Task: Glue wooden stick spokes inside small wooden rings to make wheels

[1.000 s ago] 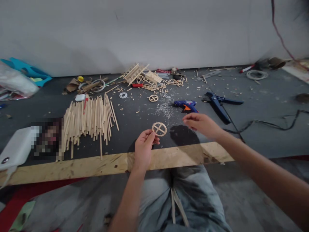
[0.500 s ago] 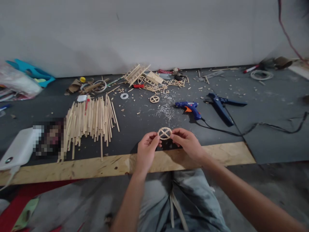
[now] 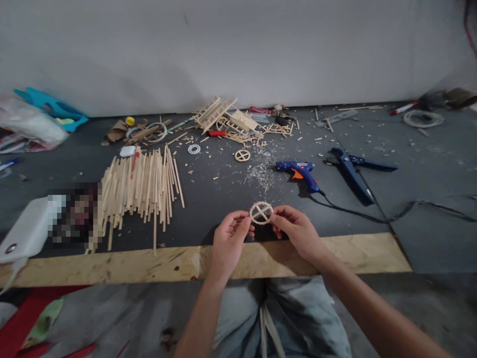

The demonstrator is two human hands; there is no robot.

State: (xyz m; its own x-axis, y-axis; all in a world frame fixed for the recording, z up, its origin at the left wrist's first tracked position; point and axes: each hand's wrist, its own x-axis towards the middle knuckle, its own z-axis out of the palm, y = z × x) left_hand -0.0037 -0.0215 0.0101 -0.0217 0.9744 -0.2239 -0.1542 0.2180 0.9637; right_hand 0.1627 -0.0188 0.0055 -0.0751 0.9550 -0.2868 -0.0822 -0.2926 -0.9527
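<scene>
A small wooden wheel with crossed spokes (image 3: 261, 213) is held up above the near edge of the dark table. My left hand (image 3: 231, 238) pinches its left rim between thumb and fingers. On the opposite rim, my right hand (image 3: 296, 229) grips it the same way. A second wooden wheel (image 3: 242, 155) lies flat on the table beyond. Right of that wheel rests a blue glue gun (image 3: 300, 172) with an orange trigger. To the left, many thin wooden sticks (image 3: 141, 186) lie in a wide pile.
Blue cutters (image 3: 352, 176) lie right of the glue gun, whose black cable (image 3: 354, 214) runs rightward. Small wooden structures (image 3: 223, 117) and scraps stand near the wall. A white ring (image 3: 194, 149) lies mid-table; a white power bank (image 3: 28, 228) is at left.
The wheel, held in both my hands, appears slightly lower and further right, and is tilted more toward the camera. The view has shifted a little.
</scene>
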